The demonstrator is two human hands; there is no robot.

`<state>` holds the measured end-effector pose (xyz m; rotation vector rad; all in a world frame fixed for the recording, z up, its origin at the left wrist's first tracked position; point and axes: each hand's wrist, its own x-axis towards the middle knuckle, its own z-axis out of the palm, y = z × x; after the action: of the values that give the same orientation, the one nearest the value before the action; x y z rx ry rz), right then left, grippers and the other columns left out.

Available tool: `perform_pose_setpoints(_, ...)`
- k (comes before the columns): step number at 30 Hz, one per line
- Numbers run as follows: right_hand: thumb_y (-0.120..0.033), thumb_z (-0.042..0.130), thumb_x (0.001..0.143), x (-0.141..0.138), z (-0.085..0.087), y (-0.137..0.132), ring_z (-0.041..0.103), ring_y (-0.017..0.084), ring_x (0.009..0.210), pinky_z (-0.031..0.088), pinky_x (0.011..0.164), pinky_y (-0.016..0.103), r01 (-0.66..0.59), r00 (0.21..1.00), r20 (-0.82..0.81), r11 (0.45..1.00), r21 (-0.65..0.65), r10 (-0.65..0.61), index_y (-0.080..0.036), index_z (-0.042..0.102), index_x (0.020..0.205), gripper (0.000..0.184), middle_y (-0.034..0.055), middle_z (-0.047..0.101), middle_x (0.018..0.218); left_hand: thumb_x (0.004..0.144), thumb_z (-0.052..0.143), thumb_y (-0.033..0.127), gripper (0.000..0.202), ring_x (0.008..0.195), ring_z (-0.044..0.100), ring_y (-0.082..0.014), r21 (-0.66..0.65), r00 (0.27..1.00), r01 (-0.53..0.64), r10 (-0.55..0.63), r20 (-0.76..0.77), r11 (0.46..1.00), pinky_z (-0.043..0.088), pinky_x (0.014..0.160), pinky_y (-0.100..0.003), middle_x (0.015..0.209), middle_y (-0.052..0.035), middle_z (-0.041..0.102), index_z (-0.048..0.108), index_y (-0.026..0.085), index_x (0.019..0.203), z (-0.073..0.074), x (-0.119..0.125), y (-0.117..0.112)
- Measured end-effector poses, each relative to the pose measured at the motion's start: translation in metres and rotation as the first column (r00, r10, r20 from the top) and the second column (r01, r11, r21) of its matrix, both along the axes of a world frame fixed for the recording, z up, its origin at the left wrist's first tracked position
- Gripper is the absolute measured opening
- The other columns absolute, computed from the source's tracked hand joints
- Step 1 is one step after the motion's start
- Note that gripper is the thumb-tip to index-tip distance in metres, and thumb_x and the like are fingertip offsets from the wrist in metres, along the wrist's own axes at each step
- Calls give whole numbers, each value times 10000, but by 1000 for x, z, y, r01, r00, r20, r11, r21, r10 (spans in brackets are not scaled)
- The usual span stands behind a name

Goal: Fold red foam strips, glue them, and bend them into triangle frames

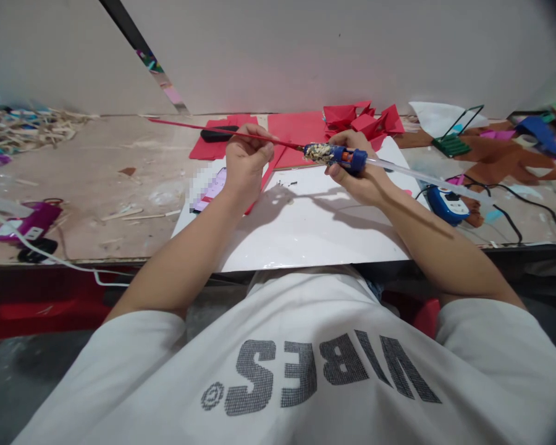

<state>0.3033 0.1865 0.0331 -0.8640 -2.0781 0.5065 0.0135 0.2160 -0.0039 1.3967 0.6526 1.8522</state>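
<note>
Pinched in my left hand [249, 159] is a thin red stick [185, 126], which points out to the left and runs right to the tip of a glue gun. My right hand [359, 170] is wrapped round that blue hot glue gun [338, 156]; dried, yellowish lumps cover its front, and a long clear glue stick [426, 174] sticks out of its rear. Whether the tip touches the stick, I cannot tell. Both hands are above a white board [315, 228], where their shadows fall. Red paper sheets [294, 133] lie beyond them.
Folded red paper pieces [364, 120] stand at the back. A phone [210, 188] lies left of the board. A purple power socket [30, 222] and a pile of wood strips [32, 131] are at the left. Right are a blue power socket [447, 204], black cables and a green stand [454, 145].
</note>
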Motion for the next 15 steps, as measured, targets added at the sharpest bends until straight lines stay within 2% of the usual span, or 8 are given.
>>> perform_pose_setpoints(2, -953, 539, 1013, 0, 2, -2, 665, 431, 1331, 527, 1171, 684, 46, 997, 59, 995, 91, -51, -299, 717, 1380, 771, 153, 726, 1383, 810, 1019, 324, 345, 653, 639, -130, -34, 999, -27, 26, -21, 999, 568, 652, -283, 784, 9, 680, 685, 249, 854, 1, 0, -1)
perform_pose_setpoints(5, -913, 557, 1015, -3, 0, -2, 594, 462, 1429, 472, 1209, 742, 48, 997, 49, 982, 184, -58, -249, 715, 1394, 781, 196, 711, 1457, 831, 1001, 339, 345, 692, 673, -158, -46, 998, -57, 56, -39, 997, 593, 695, -315, 790, 2, 683, 668, 254, 854, 1, 3, -3)
perform_pose_setpoints(8, -890, 573, 1017, -6, -5, 1, 603, 437, 1392, 467, 1197, 725, 68, 997, 28, 971, 230, -77, -255, 747, 1332, 730, 175, 743, 1415, 857, 981, 379, 339, 734, 694, -179, -22, 996, -78, 77, -42, 997, 609, 738, -348, 811, -3, 687, 663, 262, 866, -1, 6, -3)
perform_pose_setpoints(11, -771, 591, 1065, -8, -9, 3, 601, 420, 1357, 469, 1164, 692, 65, 992, 83, 958, 279, -91, -267, 815, 1148, 558, 130, 768, 1390, 839, 985, 393, 343, 729, 675, -181, -1, 995, -84, 84, -59, 996, 607, 748, -362, 826, 0, 701, 665, 273, 859, -4, 7, -2)
perform_pose_setpoints(15, -680, 572, 1076, -8, -5, 0, 579, 424, 1360, 464, 1133, 659, 64, 976, 179, 948, 310, -124, -266, 833, 1029, 492, 111, 755, 1393, 812, 1002, 375, 339, 737, 663, -181, 10, 994, -65, 65, -85, 998, 610, 783, -368, 829, -3, 706, 681, 276, 849, -6, 5, -2)
